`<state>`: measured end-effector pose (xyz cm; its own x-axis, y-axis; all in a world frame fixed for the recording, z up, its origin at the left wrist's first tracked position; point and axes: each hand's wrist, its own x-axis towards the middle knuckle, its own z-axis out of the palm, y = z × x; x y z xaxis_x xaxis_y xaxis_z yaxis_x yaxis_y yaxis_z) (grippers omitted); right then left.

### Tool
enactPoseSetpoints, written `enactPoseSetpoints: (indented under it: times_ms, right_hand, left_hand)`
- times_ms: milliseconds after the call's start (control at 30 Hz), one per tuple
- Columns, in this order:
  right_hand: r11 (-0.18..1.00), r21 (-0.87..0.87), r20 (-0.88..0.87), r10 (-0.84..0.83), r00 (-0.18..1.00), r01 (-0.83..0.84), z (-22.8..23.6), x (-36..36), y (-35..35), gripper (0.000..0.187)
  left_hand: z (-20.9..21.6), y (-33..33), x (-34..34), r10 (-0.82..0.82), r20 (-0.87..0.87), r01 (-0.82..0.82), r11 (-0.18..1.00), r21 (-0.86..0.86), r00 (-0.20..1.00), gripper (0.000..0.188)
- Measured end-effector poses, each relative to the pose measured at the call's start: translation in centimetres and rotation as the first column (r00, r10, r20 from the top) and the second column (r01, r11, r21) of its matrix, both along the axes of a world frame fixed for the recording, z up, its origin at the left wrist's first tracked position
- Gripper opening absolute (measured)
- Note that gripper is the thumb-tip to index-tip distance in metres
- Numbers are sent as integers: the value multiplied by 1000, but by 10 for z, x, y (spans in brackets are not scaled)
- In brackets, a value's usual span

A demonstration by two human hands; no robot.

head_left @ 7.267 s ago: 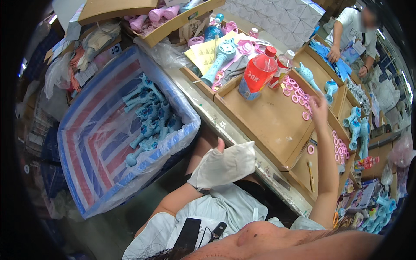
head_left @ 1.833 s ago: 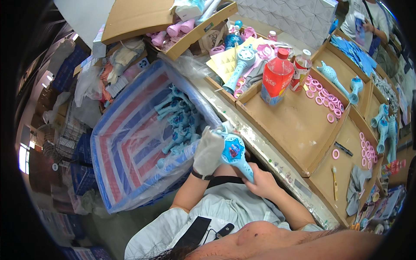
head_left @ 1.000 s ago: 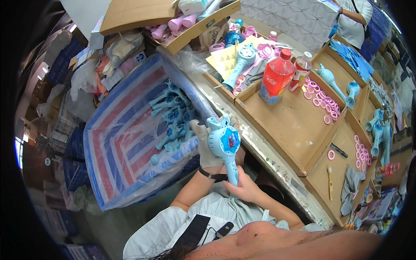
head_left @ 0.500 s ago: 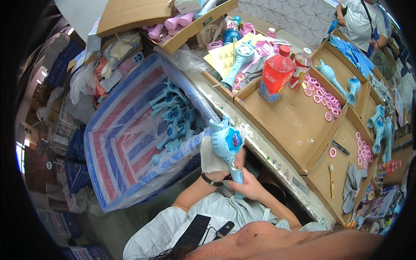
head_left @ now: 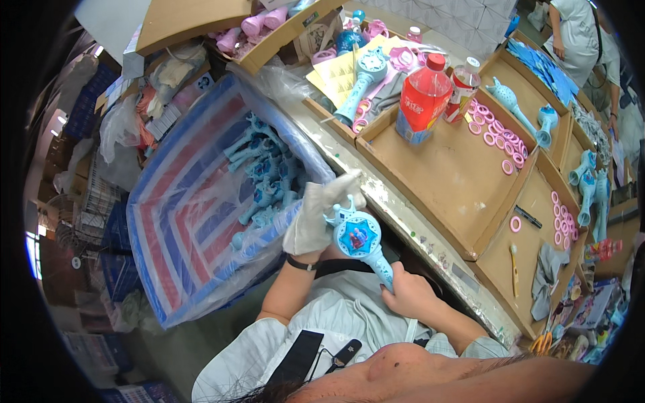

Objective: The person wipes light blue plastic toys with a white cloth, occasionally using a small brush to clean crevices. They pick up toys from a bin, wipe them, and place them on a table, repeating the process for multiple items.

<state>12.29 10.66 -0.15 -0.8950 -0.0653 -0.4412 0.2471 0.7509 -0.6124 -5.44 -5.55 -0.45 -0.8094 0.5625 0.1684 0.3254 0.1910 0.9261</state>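
A light blue toy wand (head_left: 359, 238) with a crown on top and a darker star-shaped panel on its round head is tilted in front of me. My right hand (head_left: 411, 291), bare, is closed around the lower end of its handle. Right behind the crown is my left hand (head_left: 310, 218) in a white glove. Its fingers are stretched out toward the table edge; whether they touch the wand's head I cannot tell. Several similar blue wands (head_left: 265, 178) lie heaped in the plastic-lined striped bin to my left.
The striped bin (head_left: 176, 221) stands against the worktable's edge (head_left: 403, 235). Cardboard trays (head_left: 430, 195) on the table hold pink rings (head_left: 496, 138), a red-labelled bottle (head_left: 424, 101), a second bottle (head_left: 462, 87), a brush (head_left: 514, 269) and more wands. Another person (head_left: 576, 40) stands at the far right.
The wand has turned so its star panel faces me, and its handle has swung right with my right hand. My left hand has moved up and left, its fingers now extended.
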Motion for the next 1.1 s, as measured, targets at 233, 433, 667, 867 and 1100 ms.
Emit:
enactPoseSetpoints:
  times_ms: [233,433,667,867,1100]
  right_hand:
    - [999,-8,67,40,997,-39,20,16,7,33]
    - [997,54,-28,47,998,-46,19,17,8,30]
    - [999,34,7,20,1000,-20,22,19,5,30]
    - [995,97,-53,18,998,-13,22,21,6,25]
    - [995,93,-92,38,995,-30,20,22,5,27]
  left_hand:
    - [-28,-1,3,-307,60,267,896,354,950,27]
    - [-28,7,17,-91,391,-168,798,579,916,45]
    - [-17,4,10,-262,65,209,878,430,963,42]
    - [-24,9,23,-165,466,-161,797,582,869,47]
    - [-13,8,14,-200,95,123,846,518,975,39]
